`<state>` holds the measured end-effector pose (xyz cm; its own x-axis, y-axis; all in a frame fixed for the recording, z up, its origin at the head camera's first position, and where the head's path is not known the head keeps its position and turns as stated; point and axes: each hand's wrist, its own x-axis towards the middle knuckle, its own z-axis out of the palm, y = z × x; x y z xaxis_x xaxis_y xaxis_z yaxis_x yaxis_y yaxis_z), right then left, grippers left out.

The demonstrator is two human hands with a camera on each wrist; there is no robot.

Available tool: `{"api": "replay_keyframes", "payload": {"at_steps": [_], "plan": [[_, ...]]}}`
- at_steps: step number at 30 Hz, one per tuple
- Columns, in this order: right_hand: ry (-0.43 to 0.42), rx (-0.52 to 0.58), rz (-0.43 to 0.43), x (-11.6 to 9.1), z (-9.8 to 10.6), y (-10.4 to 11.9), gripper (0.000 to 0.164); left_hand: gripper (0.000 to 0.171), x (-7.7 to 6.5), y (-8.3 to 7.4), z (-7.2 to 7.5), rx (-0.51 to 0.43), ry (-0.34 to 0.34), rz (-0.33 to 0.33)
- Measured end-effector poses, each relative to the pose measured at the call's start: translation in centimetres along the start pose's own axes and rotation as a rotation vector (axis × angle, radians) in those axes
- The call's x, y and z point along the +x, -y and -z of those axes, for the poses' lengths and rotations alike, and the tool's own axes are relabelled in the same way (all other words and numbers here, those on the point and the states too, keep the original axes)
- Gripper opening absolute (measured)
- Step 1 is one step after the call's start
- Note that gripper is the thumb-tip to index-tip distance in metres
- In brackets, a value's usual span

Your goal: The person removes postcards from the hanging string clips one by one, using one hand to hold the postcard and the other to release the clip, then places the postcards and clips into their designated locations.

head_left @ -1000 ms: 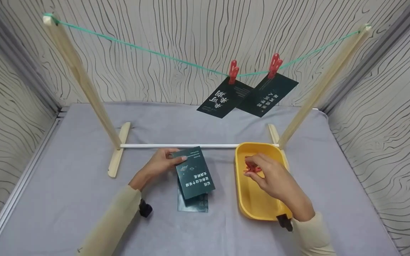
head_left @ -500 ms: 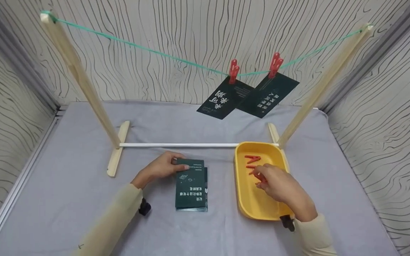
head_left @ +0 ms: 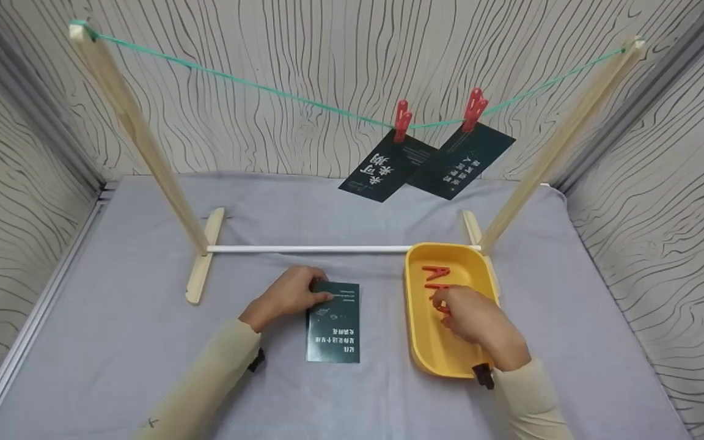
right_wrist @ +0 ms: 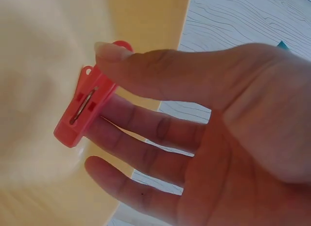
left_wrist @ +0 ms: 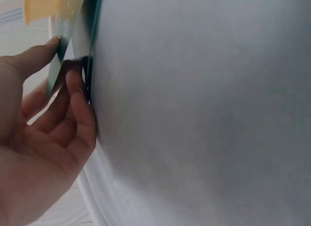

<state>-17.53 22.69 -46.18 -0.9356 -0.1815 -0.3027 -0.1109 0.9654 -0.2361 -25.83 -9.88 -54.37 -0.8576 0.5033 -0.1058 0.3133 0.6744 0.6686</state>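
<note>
My left hand [head_left: 291, 297] pinches the upper edge of a dark green card [head_left: 333, 330] printed with white characters. In the left wrist view, the thumb is in front of the tilted card [left_wrist: 60, 56] and the fingers are behind it, with another dark card [left_wrist: 90, 41] close to the cloth. My right hand [head_left: 480, 318] is inside the yellow tray [head_left: 450, 360]. Its thumb and fingers pinch a red clothespin [right_wrist: 83, 109], whose metal spring shows in the right wrist view. Further back in the tray lie more red clothespins [head_left: 436, 271].
A teal string [head_left: 254, 85] spans two wooden posts [head_left: 138, 128] behind the hands. From it hang two dark cards [head_left: 382, 168], each held by a red clothespin [head_left: 401, 122]. A white rod [head_left: 303, 249] joins the stand's feet on the grey cloth [head_left: 113, 366].
My left hand has lowered the card toward the near side, covering the one beneath in the head view. My right hand has shifted nearer within the tray, uncovering clothespins behind it.
</note>
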Motion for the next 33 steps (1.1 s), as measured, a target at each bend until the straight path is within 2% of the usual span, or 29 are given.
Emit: {"api": "replay_keyframes", "payload": {"at_steps": [5,9,13,22,25,30,33], "plan": [[0.027,-0.031,0.010,0.7,0.4,0.4,0.022,0.029,0.0,-0.1,-0.3,0.170,-0.078,-0.015],[0.057,-0.039,0.023,1.4,0.8,0.5,0.020,0.033,0.0,0.0,-0.4,0.231,-0.103,-0.006],[0.065,-0.052,0.040,2.1,0.9,0.4,0.018,0.033,0.1,0.1,-0.4,0.240,-0.097,0.005],[0.111,-0.051,-0.001,3.0,0.2,0.4,0.018,0.033,0.0,0.0,-0.4,0.211,-0.085,0.039],[0.084,-0.077,0.018,3.1,-0.1,0.4,0.016,0.033,-0.1,0.0,-0.4,0.205,-0.087,0.041],[0.016,-0.142,0.051,3.2,-0.7,0.3,0.024,0.032,-0.1,-0.1,-0.3,0.206,-0.092,0.026],[0.018,-0.147,0.047,3.5,-1.0,0.3,0.023,0.032,-0.1,-0.2,-0.2,0.208,-0.092,0.023]]}}
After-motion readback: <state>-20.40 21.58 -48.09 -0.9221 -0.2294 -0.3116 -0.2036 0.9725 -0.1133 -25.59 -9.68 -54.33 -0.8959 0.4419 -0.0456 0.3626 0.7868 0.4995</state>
